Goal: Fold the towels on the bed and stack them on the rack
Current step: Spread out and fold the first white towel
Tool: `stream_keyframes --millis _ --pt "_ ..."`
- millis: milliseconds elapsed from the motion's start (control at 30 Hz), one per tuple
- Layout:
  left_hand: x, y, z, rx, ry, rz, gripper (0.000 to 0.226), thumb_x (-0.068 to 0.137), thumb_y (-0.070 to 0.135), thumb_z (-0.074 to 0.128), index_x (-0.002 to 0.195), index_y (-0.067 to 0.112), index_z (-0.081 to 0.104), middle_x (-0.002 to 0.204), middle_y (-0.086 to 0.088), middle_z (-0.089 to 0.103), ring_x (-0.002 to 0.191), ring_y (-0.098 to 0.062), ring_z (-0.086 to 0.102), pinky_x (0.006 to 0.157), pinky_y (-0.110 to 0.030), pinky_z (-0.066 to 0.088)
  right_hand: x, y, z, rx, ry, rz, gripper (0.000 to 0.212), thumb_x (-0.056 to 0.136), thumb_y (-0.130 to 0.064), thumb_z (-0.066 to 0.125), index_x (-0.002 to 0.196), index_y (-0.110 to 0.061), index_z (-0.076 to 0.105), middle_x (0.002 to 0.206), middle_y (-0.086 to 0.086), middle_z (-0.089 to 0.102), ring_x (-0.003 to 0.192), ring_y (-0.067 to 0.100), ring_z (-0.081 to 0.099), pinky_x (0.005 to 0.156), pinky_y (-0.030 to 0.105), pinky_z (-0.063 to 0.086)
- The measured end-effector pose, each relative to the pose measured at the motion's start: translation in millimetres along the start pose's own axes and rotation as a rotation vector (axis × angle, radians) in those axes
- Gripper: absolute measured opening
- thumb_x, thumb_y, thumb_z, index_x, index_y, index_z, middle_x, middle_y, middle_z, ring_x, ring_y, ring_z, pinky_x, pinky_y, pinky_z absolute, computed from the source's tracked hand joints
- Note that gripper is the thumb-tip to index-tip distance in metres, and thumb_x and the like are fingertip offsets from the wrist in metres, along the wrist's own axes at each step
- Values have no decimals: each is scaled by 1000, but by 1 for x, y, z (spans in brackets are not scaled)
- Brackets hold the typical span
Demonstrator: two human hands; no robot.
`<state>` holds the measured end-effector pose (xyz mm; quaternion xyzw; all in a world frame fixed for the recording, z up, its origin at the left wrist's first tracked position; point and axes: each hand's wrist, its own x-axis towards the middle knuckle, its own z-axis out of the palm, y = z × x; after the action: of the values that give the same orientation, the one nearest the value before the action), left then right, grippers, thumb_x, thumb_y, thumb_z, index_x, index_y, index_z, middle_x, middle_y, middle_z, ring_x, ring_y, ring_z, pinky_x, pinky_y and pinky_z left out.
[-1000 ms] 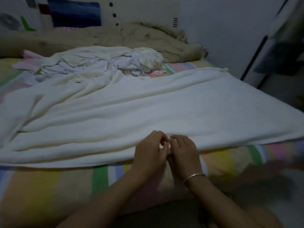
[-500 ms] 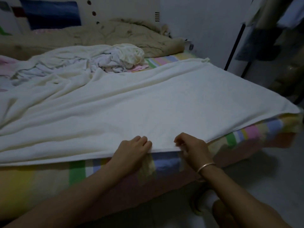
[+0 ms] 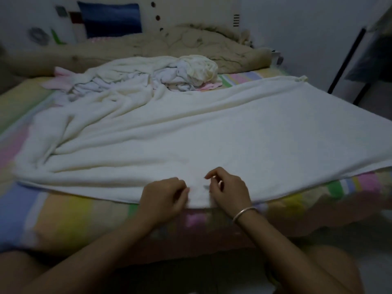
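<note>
The bed (image 3: 63,211) wears a sheet striped in blue, yellow, green and pink. The headboard (image 3: 191,9) behind it carries printed shapes only: a blue rectangle (image 3: 110,18), a few dark dots and a column of short bars, none of them readable as letters. A tan quilt (image 3: 148,45) is bunched along the head of the bed.

In front of the quilt lies a crumpled heap of towels (image 3: 186,73), white and cream, with pink cloth (image 3: 61,78) showing at its left end.

The large towel (image 3: 233,134), cream-white, is spread on the bed with its long axis running left to right. Its left end is rumpled into folds, and its right part lies flat. One long edge follows the near side of the mattress.

At the middle of that edge the left hand (image 3: 163,198) has its fingers (image 3: 180,187) curled onto the hem. Just beside it, the right hand (image 3: 230,193) rests its heel on the towel with its fingers (image 3: 216,171) hooked above the cloth. Blur hides whether they pinch any cloth. A metal bangle (image 3: 244,213) circles that wrist.

At the far right stands a dark rack (image 3: 347,64).
</note>
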<state>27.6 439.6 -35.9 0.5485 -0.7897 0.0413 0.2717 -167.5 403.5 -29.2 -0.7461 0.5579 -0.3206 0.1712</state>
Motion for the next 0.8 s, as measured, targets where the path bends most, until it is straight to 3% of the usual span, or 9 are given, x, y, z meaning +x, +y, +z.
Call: stream_keyframes --millis 167,267,400,467,533,600,633,733,800 --pt "-24 -107 -61 5 347 -635 5 88 23 57 90 26 61 75 5 64 73 -23 62 60 -32 43 37 -89 57 3 -182 -207 14 90 -26 52 99 -31 61 89 -11 66 78 14 61 66 27 40" --pt "-49 -192 -108 45 538 -891 22 85 9 53 104 18 60 98 -6 63 95 -31 58 77 -42 46 63 -161 116 59 -249 -373 16 91 -24 52 102 -28 63 97 -9 65 89 13 59 74 30 45" --pt "-70 -295 -145 -54 462 -1267 37 85 2 50 120 9 57 120 -19 58 111 -37 55 93 -43 45 86 -262 205 82 -357 -575 22 89 -21 54 109 -19 63 110 4 60 107 23 50 84 36 43" --pt "-61 -324 -153 -541 470 -1389 29 91 1 50 118 8 56 106 -18 66 90 -31 66 75 -34 57 102 -295 242 42 -375 -545 30 89 -21 53 118 -17 59 120 8 55 113 27 47 88 36 41" --pt "-50 -346 -158 -936 430 -1493 17 99 4 41 109 5 56 72 -10 67 53 -16 66 45 -22 54 126 -320 269 70 -375 -384 39 90 -19 49 129 -15 50 129 9 48 120 27 44 97 33 36" --pt "-40 -360 -158 -1123 339 -1479 25 102 11 38 89 5 59 54 -3 66 40 -8 60 39 -18 49 152 -330 281 164 -363 -195 47 93 -18 47 139 -16 39 138 8 40 125 26 44 100 30 33" --pt "-33 -369 -158 -1190 309 -1428 26 102 15 41 89 5 61 60 -5 69 46 -8 63 44 -18 50 164 -334 286 201 -353 -138 50 94 -18 46 143 -17 34 142 7 38 126 25 44 99 30 33" --pt "-8 -383 -156 -1299 345 -1368 43 101 34 47 130 3 53 122 -12 62 113 -26 62 83 -31 51 184 -331 290 215 -395 -93 53 96 -23 47 146 -21 30 141 2 47 124 24 49 99 32 38" --pt "5 -396 -155 -1285 352 -1409 51 97 42 53 132 6 51 122 -9 58 123 -29 55 83 -32 48 194 -331 297 268 -447 -42 49 94 -26 50 142 -24 38 129 4 59 113 27 58 97 39 46"
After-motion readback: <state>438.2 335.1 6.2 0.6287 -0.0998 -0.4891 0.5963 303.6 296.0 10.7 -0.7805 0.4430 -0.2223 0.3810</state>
